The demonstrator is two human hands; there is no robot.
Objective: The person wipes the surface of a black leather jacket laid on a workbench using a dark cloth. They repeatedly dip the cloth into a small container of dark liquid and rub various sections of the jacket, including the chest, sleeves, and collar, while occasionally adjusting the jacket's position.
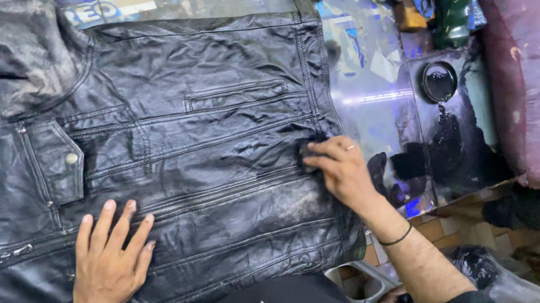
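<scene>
Paint-smeared bench (369, 47) carries black leather jacket (196, 149). Left hand (109, 262) lies flat, released, pinning it. Right hand (339, 169) pinches dark dauber (307, 155) at right edge; polishing underway, steady strokes needed next.

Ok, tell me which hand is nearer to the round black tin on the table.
Right. The right hand presses a dark pad at the black leather jacket's edge, just short of the round black tin. The left hand lies flat on the jacket, much farther off.

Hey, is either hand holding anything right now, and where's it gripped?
The right hand pinches a small dark pad in its fingertips, pressed to the black leather jacket. The left hand holds nothing; it lies flat on the jacket.
</scene>
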